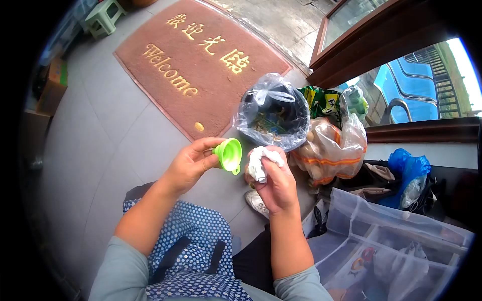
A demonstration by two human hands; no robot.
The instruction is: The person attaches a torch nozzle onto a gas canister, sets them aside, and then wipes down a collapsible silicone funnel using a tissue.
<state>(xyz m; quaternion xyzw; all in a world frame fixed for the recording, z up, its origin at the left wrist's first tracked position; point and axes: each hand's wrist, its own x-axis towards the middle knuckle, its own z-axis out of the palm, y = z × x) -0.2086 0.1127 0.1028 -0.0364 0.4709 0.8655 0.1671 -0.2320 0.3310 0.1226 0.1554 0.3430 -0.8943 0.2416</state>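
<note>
Between the thumb and fingers of my left hand (193,163) is a small bright green funnel (230,155), its wide mouth turned to the right. My right hand (277,183) grips a crumpled white tissue (262,163), a short gap from the funnel. Just beyond both hands stands a trash bin (273,113) lined with a clear plastic bag, with some litter inside. Neither hand touches the bin.
A reddish-brown welcome mat (201,65) lies beyond the bin, on grey floor tiles. Plastic bags (334,150) crowd the bin's right side. A translucent-covered rack (391,251) stands at the lower right. A pale stool (104,17) is at the far left.
</note>
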